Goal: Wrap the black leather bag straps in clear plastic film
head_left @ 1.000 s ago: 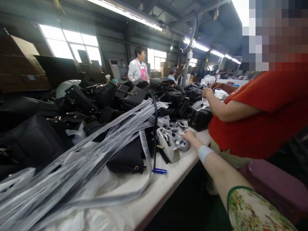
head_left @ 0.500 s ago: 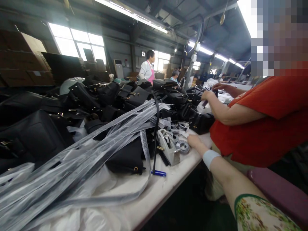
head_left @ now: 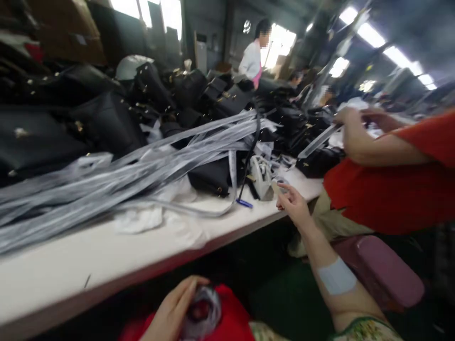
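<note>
My left hand (head_left: 176,305) is closed on a coiled grey strap (head_left: 213,308) above my red-covered lap. The coil looks wrapped in translucent plastic. Over the table's front edge, my right hand (head_left: 294,204) pinches a small flat cream-coloured piece (head_left: 275,187), blurred by motion. Just left of those fingers stands a white tape dispenser (head_left: 262,180). More coiled straps (head_left: 283,181) lie behind the hand, partly hidden by it. A blue pen-like object (head_left: 244,203) rests left of the dispenser, near the end of a dark strap (head_left: 253,147).
Long plastic-covered strips (head_left: 152,175) stretch across the white table (head_left: 46,272). Black bags (head_left: 106,123) are heaped behind them. A person in a red top (head_left: 384,189) works close on my right, beside a mauve stool (head_left: 391,270). Another person (head_left: 253,59) stands beyond the heap.
The view has swung downward and tilted. My left hand with the coiled strap has come into view. My right hand has drawn back from the coils, now pinching a small piece.
</note>
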Demonstrator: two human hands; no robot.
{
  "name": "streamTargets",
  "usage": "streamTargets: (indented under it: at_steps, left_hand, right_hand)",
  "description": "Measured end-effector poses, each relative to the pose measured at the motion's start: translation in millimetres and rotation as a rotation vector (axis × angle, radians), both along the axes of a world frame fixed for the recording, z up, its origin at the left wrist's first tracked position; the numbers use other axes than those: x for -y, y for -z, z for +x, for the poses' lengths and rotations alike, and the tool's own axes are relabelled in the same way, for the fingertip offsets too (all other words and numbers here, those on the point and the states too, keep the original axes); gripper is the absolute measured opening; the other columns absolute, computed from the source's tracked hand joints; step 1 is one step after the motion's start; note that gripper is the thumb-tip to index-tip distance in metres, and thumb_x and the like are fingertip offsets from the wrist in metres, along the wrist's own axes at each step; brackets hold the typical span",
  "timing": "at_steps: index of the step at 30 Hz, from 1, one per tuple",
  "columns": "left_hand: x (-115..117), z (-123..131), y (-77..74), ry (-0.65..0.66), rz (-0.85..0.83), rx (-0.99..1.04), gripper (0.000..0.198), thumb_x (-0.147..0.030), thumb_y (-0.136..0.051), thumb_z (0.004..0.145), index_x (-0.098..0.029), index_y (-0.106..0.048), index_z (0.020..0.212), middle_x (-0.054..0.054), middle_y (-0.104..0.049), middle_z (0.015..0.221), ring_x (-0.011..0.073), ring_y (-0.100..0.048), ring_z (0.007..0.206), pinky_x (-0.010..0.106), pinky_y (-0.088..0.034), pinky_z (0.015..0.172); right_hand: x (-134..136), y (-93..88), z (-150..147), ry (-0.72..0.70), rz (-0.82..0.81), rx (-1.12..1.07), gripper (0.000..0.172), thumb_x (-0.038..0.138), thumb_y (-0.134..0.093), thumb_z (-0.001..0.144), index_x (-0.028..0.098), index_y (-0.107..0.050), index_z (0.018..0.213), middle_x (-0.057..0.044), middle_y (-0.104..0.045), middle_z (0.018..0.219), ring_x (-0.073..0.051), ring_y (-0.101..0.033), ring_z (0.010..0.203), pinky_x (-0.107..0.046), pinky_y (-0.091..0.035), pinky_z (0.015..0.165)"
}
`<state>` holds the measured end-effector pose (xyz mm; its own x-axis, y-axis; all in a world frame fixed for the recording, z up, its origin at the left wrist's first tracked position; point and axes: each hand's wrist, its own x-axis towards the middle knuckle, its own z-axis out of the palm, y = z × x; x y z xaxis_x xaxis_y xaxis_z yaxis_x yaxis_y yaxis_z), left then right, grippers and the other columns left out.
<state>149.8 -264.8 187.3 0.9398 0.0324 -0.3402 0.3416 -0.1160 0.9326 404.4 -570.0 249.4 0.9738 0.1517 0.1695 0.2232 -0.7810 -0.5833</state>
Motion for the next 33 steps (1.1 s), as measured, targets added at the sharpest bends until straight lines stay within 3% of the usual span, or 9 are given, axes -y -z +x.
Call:
streamTargets:
  at_steps: [2, 5, 7, 9, 12, 15, 18, 25, 33]
  left_hand:
    - [1.0, -6.5, 0.6, -0.003, -0.072, -0.029, 0.051, -0.061, -0.039, 0.089, -0.022, -0.072, 0.095, 0.007, -0.072, 0.099, 0.0271, -0.065, 0.096, 0.042, -0.048, 0.097]
    - [-1.2, -12.6, 6.1, -0.052, -0.161, -0.052, 0.054, -0.060, -0.041, 0.088, -0.016, -0.070, 0.096, 0.008, -0.072, 0.095, 0.0240, -0.065, 0.090, 0.037, -0.050, 0.090]
    - [-2.7, -16.3, 8.7, -0.093, -0.196, -0.056, 0.052, -0.058, -0.043, 0.088, -0.015, -0.070, 0.096, 0.008, -0.072, 0.094, 0.0226, -0.064, 0.088, 0.035, -0.051, 0.087]
    - [-3.5, -19.6, 9.1, -0.121, -0.229, -0.059, 0.050, -0.056, -0.044, 0.089, -0.015, -0.070, 0.097, 0.008, -0.072, 0.093, 0.0213, -0.064, 0.085, 0.033, -0.051, 0.083]
    - [-4.3, -22.9, 8.0, -0.127, -0.260, -0.053, 0.050, -0.055, -0.042, 0.091, -0.014, -0.070, 0.097, 0.007, -0.072, 0.090, 0.0188, -0.064, 0.077, 0.031, -0.052, 0.076]
    - [-5.5, -24.3, 7.4, -0.112, -0.300, -0.051, 0.050, -0.056, -0.042, 0.091, -0.014, -0.069, 0.100, 0.006, -0.072, 0.086, 0.0155, -0.062, 0.064, 0.029, -0.052, 0.066]
    - [-7.0, -25.1, 7.7, -0.102, -0.362, -0.070, 0.052, -0.058, -0.042, 0.091, -0.014, -0.067, 0.102, 0.006, -0.071, 0.083, 0.0143, -0.061, 0.057, 0.029, -0.052, 0.060]
    - [-11.0, -27.4, 10.4, -0.094, -0.251, 0.049, 0.052, -0.054, -0.039, 0.093, -0.013, -0.071, 0.098, 0.009, -0.073, 0.095, 0.0202, -0.066, 0.086, 0.033, -0.051, 0.085]
    - [-10.3, -27.6, 9.3, -0.049, -0.172, 0.098, 0.043, -0.042, -0.040, 0.094, -0.012, -0.070, 0.102, 0.010, -0.072, 0.103, 0.0221, -0.065, 0.098, 0.034, -0.047, 0.094]
  right_hand:
    - [-29.2, 1.1, -57.3, -0.247, 0.352, -0.118, 0.041, 0.038, -0.053, 0.093, 0.016, -0.059, 0.126, -0.007, -0.073, 0.083, -0.018, -0.069, 0.075, -0.030, -0.057, 0.071]
    - [-58.7, -3.6, -125.1, -0.536, 0.556, -0.385, 0.050, 0.030, -0.074, 0.079, 0.022, -0.060, 0.126, -0.011, -0.072, 0.110, -0.021, -0.069, 0.095, -0.032, -0.057, 0.080]
    - [-71.0, -2.8, -152.4, -0.591, 0.623, -0.441, 0.035, 0.027, -0.071, 0.083, 0.022, -0.066, 0.117, -0.008, -0.075, 0.098, -0.018, -0.071, 0.082, -0.028, -0.058, 0.070]
    - [-80.7, 2.9, -167.7, -0.603, 0.647, -0.381, 0.017, 0.026, -0.062, 0.090, 0.021, -0.074, 0.101, -0.003, -0.072, 0.068, -0.013, -0.065, 0.057, -0.023, -0.052, 0.054]
    - [-93.2, 12.2, -178.1, -0.630, 0.577, -0.239, 0.019, 0.029, -0.060, 0.091, 0.020, -0.077, 0.091, -0.001, -0.064, 0.057, -0.011, -0.054, 0.047, -0.024, -0.044, 0.047]
    - [-104.6, 13.8, -185.2, -0.597, 0.514, -0.129, 0.019, 0.029, -0.059, 0.091, 0.021, -0.077, 0.091, -0.003, -0.066, 0.063, -0.014, -0.057, 0.053, -0.026, -0.045, 0.051]
    - [-115.8, 10.9, -192.6, -0.694, 0.374, -0.028, 0.017, 0.026, -0.060, 0.090, 0.022, -0.075, 0.093, -0.003, -0.067, 0.063, -0.015, -0.060, 0.056, -0.027, -0.047, 0.056]
    - [-132.2, 28.8, -204.0, -0.962, 0.032, 0.073, 0.014, 0.024, -0.059, 0.089, 0.020, -0.071, 0.095, -0.004, -0.074, 0.078, -0.014, -0.065, 0.064, -0.025, -0.047, 0.064]
    - [-144.1, 41.7, -212.0, -0.952, -0.202, 0.114, 0.013, 0.023, -0.060, 0.087, 0.021, -0.069, 0.078, -0.003, -0.064, 0.071, -0.015, -0.057, 0.070, -0.027, -0.038, 0.064]
